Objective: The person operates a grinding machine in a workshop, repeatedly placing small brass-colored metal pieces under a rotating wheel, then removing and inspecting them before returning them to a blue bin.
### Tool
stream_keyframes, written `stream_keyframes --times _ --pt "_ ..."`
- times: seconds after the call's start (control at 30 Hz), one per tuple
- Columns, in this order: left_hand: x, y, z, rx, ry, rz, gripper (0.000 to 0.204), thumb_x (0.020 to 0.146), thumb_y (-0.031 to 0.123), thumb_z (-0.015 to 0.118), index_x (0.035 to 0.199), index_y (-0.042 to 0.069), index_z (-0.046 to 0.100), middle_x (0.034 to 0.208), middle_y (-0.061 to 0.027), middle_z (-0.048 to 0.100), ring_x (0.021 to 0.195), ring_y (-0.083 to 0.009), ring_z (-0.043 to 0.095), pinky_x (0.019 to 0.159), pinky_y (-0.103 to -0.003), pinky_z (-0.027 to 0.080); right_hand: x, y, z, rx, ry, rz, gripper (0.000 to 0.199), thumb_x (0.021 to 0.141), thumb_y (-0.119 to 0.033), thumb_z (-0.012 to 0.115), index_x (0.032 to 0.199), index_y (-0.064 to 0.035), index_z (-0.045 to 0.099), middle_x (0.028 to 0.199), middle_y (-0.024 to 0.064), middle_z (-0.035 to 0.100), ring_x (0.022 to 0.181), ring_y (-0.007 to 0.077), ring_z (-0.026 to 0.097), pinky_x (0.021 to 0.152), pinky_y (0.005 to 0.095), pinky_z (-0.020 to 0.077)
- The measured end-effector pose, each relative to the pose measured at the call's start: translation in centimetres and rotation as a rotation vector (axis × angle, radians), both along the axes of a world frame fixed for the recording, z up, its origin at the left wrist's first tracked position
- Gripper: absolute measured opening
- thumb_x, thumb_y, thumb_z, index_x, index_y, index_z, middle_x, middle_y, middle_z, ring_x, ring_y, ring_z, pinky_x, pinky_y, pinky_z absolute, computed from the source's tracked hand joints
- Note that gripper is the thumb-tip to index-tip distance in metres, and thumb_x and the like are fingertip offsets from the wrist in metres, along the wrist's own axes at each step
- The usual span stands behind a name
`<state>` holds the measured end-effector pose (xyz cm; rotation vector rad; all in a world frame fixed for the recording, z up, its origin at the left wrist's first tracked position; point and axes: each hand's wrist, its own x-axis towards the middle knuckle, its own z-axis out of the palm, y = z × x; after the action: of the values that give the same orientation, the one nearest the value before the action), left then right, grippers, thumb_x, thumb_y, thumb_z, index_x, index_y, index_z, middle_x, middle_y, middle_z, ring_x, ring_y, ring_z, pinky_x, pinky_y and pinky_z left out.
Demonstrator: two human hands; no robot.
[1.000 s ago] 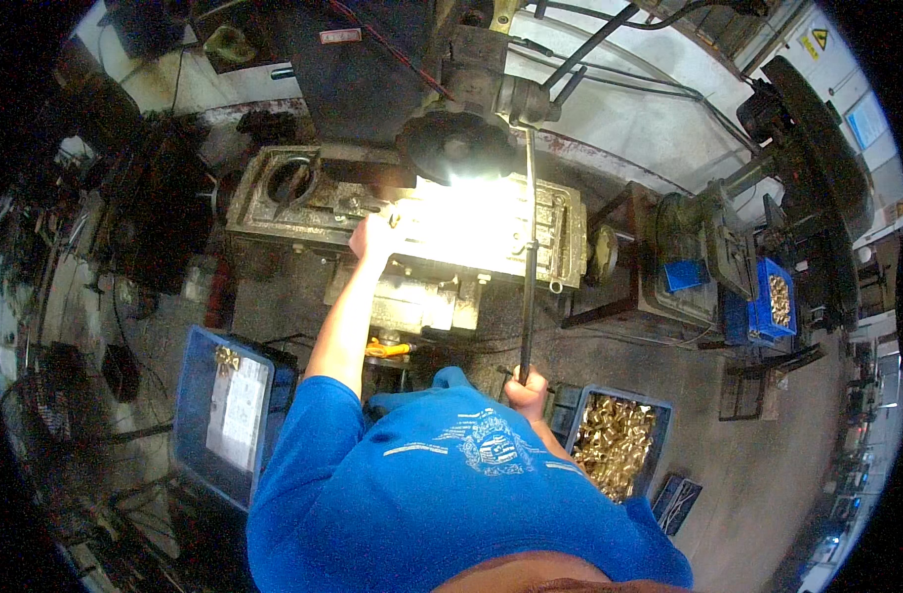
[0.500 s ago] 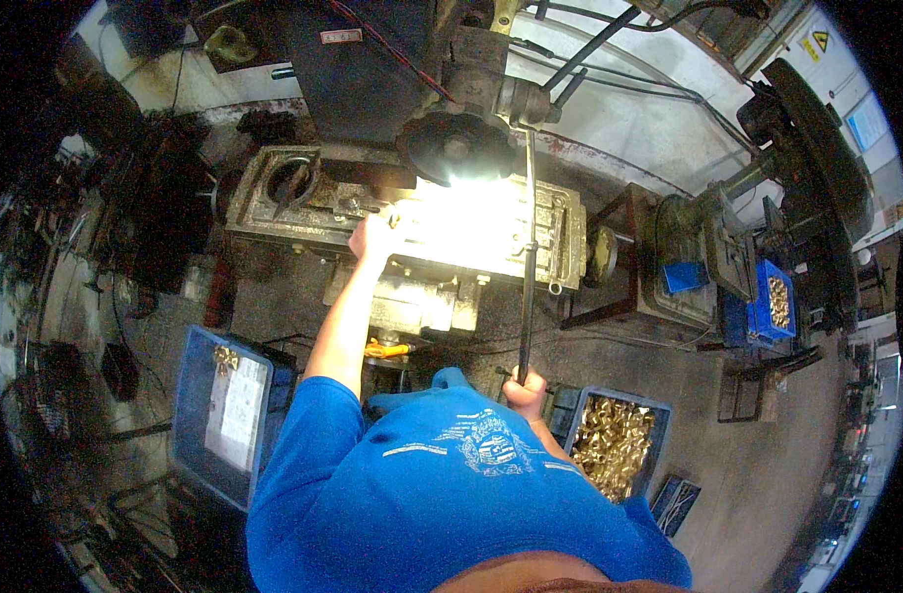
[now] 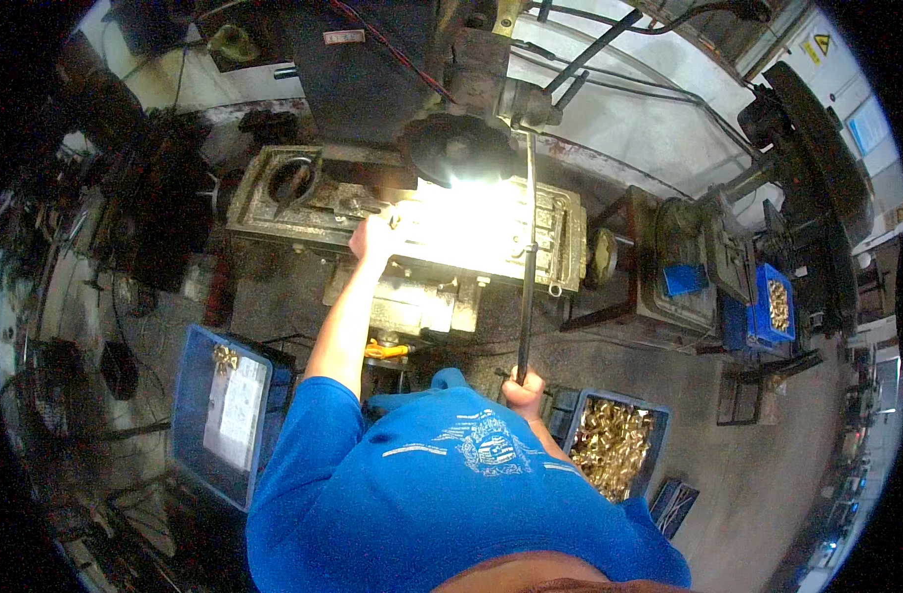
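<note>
My left hand (image 3: 372,237) reaches up to the machine table (image 3: 560,232), its fingers closed at the edge of a bright glare. What they hold there is too washed out to make out. Close to my body, my right hand (image 3: 524,391) is wrapped round the lower end of a long lever (image 3: 529,296), which runs up beside the right part of the table. A dark round cutter wheel (image 3: 456,150) hangs over the table, just behind the brightest spot.
A blue crate (image 3: 615,445) full of brass-coloured parts stands at my right. Another blue bin (image 3: 187,435), holding a white sheet and a few parts, is at my left. An orange-handled tool (image 3: 387,350) lies below the table. Farther right, a blue tray (image 3: 776,301) holds more parts.
</note>
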<state>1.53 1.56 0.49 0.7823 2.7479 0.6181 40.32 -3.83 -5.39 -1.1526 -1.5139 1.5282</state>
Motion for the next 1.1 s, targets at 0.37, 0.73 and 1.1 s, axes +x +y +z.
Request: stream_keyframes --times 0.37,0.73,1.1 --pt "0.0 -0.2 0.0 0.027 0.023 -0.004 0.054 0.061 0.058 0.067 0.069 0.004 0.066 0.073 -0.0149 0.065 0.072 -0.0293 0.065 0.063 -0.039 0.05 -0.1 0.1 0.6 -0.021 -0.034 0.013 0.018 0.063 -0.012 0.054 0.057 -0.0115 0.037 0.058 -0.007 0.034 0.052 0.0053 0.028 0.046 0.0248 0.0208" --pt "0.0 -0.1 0.1 -0.001 0.03 0.002 0.053 0.064 0.056 0.066 0.073 0.005 0.067 0.076 -0.0151 0.066 0.074 -0.0287 0.065 0.064 -0.039 0.051 -0.3 0.2 0.1 -0.016 -0.001 -0.008 0.019 0.063 -0.01 0.056 0.058 -0.0113 0.038 0.058 -0.0069 0.035 0.052 0.005 0.029 0.046 0.0247 0.0215" --pt "0.1 -0.2 0.5 -0.043 -0.008 -0.011 0.056 0.063 0.059 0.066 0.074 0.004 0.066 0.079 -0.0151 0.066 0.077 -0.0291 0.065 0.066 -0.04 0.051 -0.9 0.3 0.7 0.112 -0.091 -0.025 0.02 0.064 -0.003 0.051 0.055 -0.0118 0.036 0.057 -0.0078 0.033 0.052 0.0041 0.028 0.045 0.0246 0.0202"
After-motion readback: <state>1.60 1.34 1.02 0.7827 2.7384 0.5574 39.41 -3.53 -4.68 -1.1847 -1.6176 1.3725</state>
